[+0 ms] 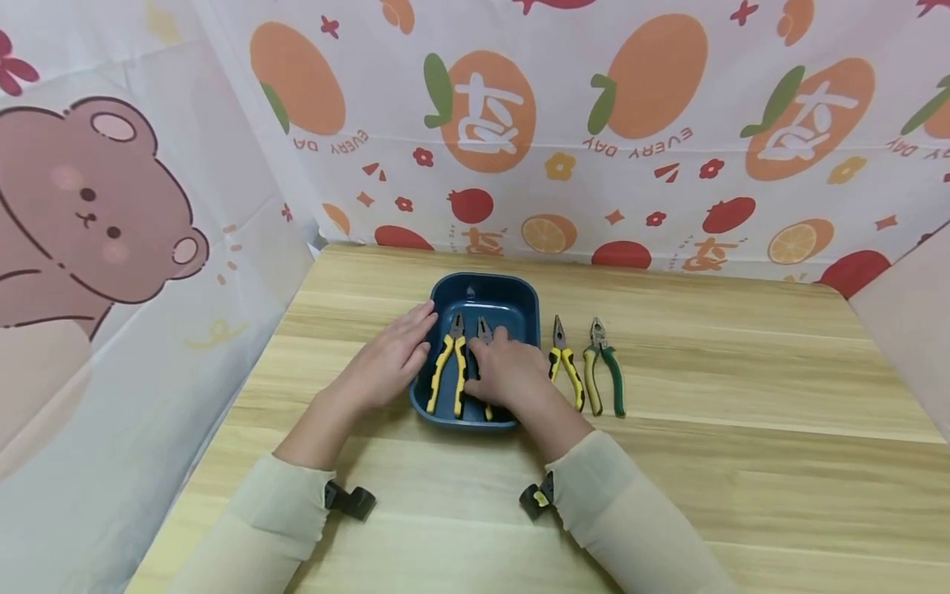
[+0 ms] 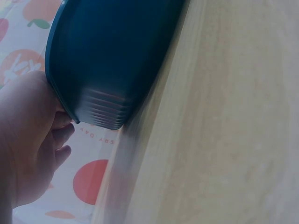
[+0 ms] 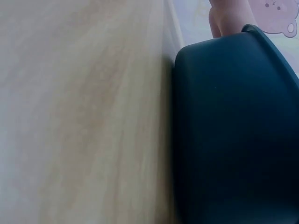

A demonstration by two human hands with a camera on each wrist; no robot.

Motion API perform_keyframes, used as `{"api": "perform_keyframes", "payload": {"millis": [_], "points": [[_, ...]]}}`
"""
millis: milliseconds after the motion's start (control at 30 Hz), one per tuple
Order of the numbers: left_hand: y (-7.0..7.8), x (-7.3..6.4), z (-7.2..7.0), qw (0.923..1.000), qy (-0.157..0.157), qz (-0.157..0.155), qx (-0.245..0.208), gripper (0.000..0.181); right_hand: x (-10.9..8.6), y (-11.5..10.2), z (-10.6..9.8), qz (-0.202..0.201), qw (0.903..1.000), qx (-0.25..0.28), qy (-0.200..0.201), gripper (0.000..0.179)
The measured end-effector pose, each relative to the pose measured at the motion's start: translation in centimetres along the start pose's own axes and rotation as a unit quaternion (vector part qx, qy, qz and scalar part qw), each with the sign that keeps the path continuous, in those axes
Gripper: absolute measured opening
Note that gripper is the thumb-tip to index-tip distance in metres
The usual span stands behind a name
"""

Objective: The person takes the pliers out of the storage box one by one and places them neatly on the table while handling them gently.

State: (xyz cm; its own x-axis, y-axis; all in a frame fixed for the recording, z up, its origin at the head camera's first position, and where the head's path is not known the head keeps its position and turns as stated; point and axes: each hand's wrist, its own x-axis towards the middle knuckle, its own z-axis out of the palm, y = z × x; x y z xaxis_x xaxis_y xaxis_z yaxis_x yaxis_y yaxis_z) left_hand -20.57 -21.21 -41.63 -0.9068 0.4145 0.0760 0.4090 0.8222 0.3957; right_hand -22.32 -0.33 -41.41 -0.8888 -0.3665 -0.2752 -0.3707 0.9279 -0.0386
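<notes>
A dark blue plastic bin (image 1: pixel 475 422) sits on the table, with a pair of yellow-and-black-handled pliers (image 1: pixel 435 379) lying in its left part. My left hand (image 1: pixel 386 359) rests at the bin's left rim, fingers extended along it; the left wrist view shows this hand (image 2: pixel 28 135) beside the bin's wall (image 2: pixel 112 60). Inside the bin, my right hand (image 1: pixel 512 371) holds a second pair of pliers (image 1: pixel 484 330) by its handles, which the hand mostly covers. In the right wrist view the bin's outer wall (image 3: pixel 233 126) hides the right hand.
Right of the bin lie yellow-and-black long-nose pliers (image 1: pixel 570 375) and green-handled pliers (image 1: pixel 616 384), jaws pointing away from me. The wooden table (image 1: pixel 742 478) ends at a printed curtain (image 1: pixel 564 198) behind. Another curtain (image 1: pixel 148 355) hangs on the left.
</notes>
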Motion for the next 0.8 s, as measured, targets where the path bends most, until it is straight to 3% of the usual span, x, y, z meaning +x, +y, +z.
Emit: {"api": "perform_keyframes", "payload": {"millis": [167, 467, 600, 800], "points": [[-0.01, 0.04, -0.09, 1.0000, 0.000, 0.005, 0.004, 0.053, 0.01, -0.23, -0.48, 0.018, 0.9996, 0.018, -0.016, 0.067], [-0.02, -0.18, -0.12, 1.0000, 0.004, 0.005, 0.001, 0.053, 0.48, -0.33, -0.55, 0.052, 0.9912, 0.122, -0.005, 0.083], [-0.01, -0.23, -0.16, 1.0000, 0.004, 0.008, -0.002, 0.053, 0.56, -0.29, -0.39, 0.048, 0.9814, 0.186, 0.002, 0.078], [-0.12, -0.27, -0.14, 0.9999, 0.004, 0.009, -0.003, 0.053, 0.62, -0.22, -0.33, 0.042, 0.9571, 0.286, 0.020, 0.067]]}}
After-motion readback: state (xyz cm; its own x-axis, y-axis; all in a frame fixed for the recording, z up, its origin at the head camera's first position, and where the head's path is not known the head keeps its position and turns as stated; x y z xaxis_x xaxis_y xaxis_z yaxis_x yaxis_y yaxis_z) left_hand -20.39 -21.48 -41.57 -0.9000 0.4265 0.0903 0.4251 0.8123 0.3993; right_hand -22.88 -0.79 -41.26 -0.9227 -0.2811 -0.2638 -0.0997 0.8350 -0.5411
